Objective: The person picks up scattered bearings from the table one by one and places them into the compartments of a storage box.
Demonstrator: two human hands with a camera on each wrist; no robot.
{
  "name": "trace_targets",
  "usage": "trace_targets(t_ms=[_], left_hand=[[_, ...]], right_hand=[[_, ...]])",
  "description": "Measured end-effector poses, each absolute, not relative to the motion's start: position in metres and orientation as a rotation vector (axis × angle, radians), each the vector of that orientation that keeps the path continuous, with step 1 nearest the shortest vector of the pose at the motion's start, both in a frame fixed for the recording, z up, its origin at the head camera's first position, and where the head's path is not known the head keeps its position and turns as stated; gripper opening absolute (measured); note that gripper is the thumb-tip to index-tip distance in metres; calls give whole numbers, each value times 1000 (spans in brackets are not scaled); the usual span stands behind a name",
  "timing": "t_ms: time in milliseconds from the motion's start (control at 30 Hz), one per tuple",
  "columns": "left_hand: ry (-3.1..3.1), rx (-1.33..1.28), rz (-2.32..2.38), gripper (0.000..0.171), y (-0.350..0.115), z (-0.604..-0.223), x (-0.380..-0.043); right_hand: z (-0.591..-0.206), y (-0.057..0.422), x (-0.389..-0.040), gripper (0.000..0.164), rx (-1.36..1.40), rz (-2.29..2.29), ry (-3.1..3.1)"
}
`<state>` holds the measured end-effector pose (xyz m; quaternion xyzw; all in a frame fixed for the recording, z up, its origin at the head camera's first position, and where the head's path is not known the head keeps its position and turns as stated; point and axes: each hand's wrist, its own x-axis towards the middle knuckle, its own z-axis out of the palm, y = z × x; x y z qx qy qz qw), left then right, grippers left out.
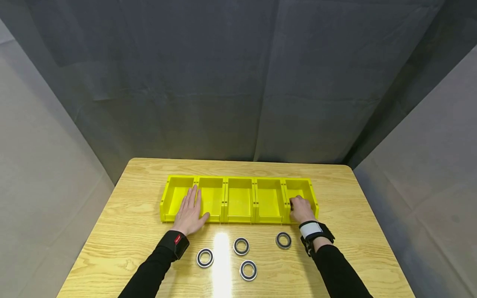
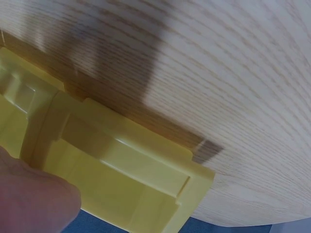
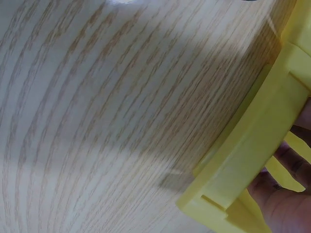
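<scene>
A row of joined yellow bins lies across the table. My left hand rests over the divider between the two leftmost bins, fingers straight and thumb spread; the left wrist view shows only part of this hand above the yellow plastic. My right hand reaches into the rightmost bin with curled fingers. A dark edge shows at its fingertips, seemingly a ball bearing, mostly hidden by the hand. In the right wrist view the curled fingers are behind the bin's front wall.
Several ball bearings with black seals lie on the wooden table before the bins: one bearing at left, two near the middle, one at right. Dark cloth hangs behind the table.
</scene>
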<state>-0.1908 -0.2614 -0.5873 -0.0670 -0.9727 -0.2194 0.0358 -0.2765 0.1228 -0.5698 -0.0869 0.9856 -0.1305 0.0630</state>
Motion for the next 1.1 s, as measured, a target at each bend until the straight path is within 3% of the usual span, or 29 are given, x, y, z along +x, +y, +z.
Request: trace_targets(t_ms=[700, 1100], left_hand=[[-3005, -208, -680, 88, -264, -589, -192], [-3040, -190, -675, 88, -263, -588, -193]], right_hand=[[-558, 126, -265, 43, -304, -582, 2996], [-546, 130, -235, 32, -335, -836, 3175]])
